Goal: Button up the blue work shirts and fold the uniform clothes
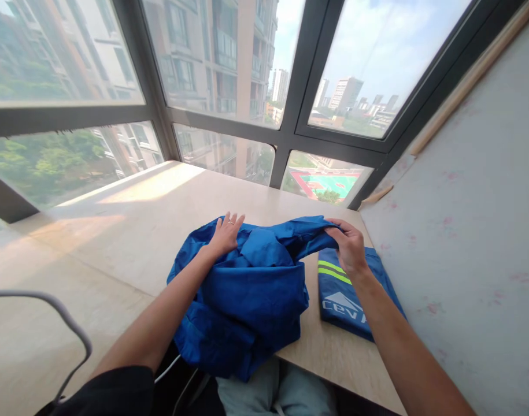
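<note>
A crumpled blue garment [247,294] lies on the pale wooden table [129,231], partly hanging over the near edge. My left hand [226,234] rests flat on its upper left part, fingers stretched out, a ring on one finger. My right hand [348,245] is closed, pinching a fold of the same garment at its upper right. Under my right wrist lies a second blue garment [346,289], folded flat, with yellow-green stripes and white lettering.
A large corner window [229,69] with dark frames rises behind the table. A pale wall [472,219] stands close on the right, wooden sticks leaning along it. A grey cable [60,315] curves at the lower left. My lap shows below the table edge.
</note>
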The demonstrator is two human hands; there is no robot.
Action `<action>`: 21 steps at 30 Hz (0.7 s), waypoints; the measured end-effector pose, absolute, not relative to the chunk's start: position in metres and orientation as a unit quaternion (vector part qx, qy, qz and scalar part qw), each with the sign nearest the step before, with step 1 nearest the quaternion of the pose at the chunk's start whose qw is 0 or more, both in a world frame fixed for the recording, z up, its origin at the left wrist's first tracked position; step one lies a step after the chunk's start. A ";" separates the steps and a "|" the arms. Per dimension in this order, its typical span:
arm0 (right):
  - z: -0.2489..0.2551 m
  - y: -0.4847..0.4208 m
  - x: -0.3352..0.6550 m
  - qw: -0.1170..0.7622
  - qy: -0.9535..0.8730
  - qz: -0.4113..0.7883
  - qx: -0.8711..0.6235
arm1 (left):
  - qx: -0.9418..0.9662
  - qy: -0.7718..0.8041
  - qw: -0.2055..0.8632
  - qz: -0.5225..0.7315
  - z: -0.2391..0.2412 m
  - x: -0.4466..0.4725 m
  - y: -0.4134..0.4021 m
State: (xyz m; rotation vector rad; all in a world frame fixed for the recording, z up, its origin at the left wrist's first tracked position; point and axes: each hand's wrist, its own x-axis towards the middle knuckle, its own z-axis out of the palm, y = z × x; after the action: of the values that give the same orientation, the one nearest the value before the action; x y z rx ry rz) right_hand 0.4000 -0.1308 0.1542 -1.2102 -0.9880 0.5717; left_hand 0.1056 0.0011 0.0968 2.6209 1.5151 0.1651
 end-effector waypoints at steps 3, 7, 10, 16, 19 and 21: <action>0.151 -0.143 0.402 0.665 -0.439 0.278 -0.537 | 0.866 0.494 0.078 -0.009 0.081 0.110 0.019; 0.136 -0.157 0.411 0.586 -0.460 0.405 -0.530 | 0.848 0.518 0.105 -0.026 0.071 0.103 0.035; 0.110 -0.163 0.417 0.537 -0.471 0.436 -0.547 | 0.834 0.540 0.111 -0.012 0.074 0.096 0.039; 0.059 -0.154 0.412 0.507 -0.421 0.426 -0.620 | 0.770 0.619 0.092 0.120 0.099 0.075 0.045; 0.065 -0.144 0.409 0.467 -0.438 0.377 -0.669 | 0.696 0.671 0.132 0.220 0.119 0.053 0.058; 0.084 -0.138 0.411 0.454 -0.456 0.349 -0.681 | 0.661 0.692 0.151 0.247 0.136 0.035 0.067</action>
State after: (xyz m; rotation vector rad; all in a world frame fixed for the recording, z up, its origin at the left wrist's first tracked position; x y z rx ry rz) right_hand 0.4106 -0.1377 0.0844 -1.6800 -1.1261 0.8623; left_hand 0.0348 0.0672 0.1362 1.8981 1.9882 0.7095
